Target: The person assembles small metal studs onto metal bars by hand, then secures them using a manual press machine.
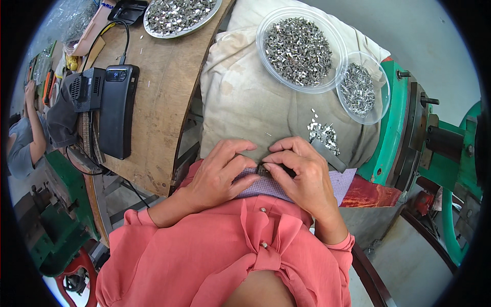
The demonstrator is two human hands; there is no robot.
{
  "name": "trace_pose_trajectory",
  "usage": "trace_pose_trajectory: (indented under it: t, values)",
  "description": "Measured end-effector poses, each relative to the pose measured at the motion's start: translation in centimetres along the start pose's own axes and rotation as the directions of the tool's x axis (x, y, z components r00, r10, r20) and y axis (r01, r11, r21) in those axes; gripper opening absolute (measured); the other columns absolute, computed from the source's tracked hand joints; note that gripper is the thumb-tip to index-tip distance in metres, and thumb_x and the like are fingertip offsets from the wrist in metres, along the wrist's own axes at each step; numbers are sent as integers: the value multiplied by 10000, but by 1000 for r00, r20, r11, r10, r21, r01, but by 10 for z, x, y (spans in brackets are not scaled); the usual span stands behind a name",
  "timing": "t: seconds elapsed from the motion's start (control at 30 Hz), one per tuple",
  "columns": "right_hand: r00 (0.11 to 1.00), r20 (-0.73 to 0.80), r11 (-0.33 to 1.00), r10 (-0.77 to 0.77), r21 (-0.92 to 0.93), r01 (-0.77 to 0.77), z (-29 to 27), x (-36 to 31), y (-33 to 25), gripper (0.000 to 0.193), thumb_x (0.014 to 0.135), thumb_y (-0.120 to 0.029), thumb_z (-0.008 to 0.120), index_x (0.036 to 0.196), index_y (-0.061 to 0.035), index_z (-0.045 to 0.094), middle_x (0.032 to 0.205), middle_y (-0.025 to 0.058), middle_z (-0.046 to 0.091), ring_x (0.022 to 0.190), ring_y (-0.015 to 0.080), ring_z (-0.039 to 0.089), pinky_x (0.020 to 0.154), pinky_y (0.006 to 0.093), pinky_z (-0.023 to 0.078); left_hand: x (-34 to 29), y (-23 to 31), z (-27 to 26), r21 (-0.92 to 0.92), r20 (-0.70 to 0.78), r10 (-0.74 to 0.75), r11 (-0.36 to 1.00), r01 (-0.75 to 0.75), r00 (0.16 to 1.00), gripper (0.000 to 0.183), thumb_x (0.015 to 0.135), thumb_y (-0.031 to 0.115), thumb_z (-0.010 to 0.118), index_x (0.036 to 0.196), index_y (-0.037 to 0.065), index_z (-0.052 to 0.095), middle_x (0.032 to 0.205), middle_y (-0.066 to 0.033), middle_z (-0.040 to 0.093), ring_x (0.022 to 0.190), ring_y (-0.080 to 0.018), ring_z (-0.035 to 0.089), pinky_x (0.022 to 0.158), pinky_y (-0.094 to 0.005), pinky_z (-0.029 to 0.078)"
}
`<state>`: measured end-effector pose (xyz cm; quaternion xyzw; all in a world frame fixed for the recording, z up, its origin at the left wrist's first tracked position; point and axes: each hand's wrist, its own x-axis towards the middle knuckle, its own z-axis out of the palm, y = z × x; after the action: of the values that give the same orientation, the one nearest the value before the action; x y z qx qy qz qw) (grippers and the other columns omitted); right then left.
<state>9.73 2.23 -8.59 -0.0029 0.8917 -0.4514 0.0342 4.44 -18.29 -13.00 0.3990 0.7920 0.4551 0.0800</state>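
Small, dark, brownish piece (263, 171)

- Toward ten o'clock, on the wooden surface (163, 77): a black power bank (117, 115) whose small display (116, 75), at its twelve-o'clock end, shows a lit two-digit number.
- Between ten and eleven o'clock, near the view's edge: a pale pink container (91, 35) with dark blue marks (106, 5), too small to read.

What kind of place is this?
Likely a small metal-parts workshop: a clear tub of small metal-looking pieces, green machinery on the right, and a worn wooden table on the left.
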Motion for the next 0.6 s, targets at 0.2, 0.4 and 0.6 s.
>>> trace_pose_trajectory:
  t: [0.2,0.4,0.6]
  values:
    - [996,-75,998,-45,-39,42,-10,-14,4,121,771,-41,767,884,-30,723,972,75,655,863,270,633,721,370,519,2,2,0,19,4,28,999,-28,1000,318,689,97,858,925,56,649,1190,-143,623,1034,-317,618,849,-394,513]
    - [982,-85,957,-170,-251,144,-4,-25,-2,219,690,-39,778,899,-52,716,1004,64,654,934,269,629,787,381,500,5,4,0,51,13,74,996,-75,997,313,693,93,852,935,63,656,1184,-138,623,1029,-315,623,845,-399,519]
    - [963,-74,884,-258,-421,204,7,-28,-6,225,682,-53,753,898,-49,691,1011,62,653,968,254,622,820,381,500,3,3,0,73,12,96,993,-96,995,310,703,94,842,957,69,665,1188,-131,621,1024,-311,625,835,-402,525]
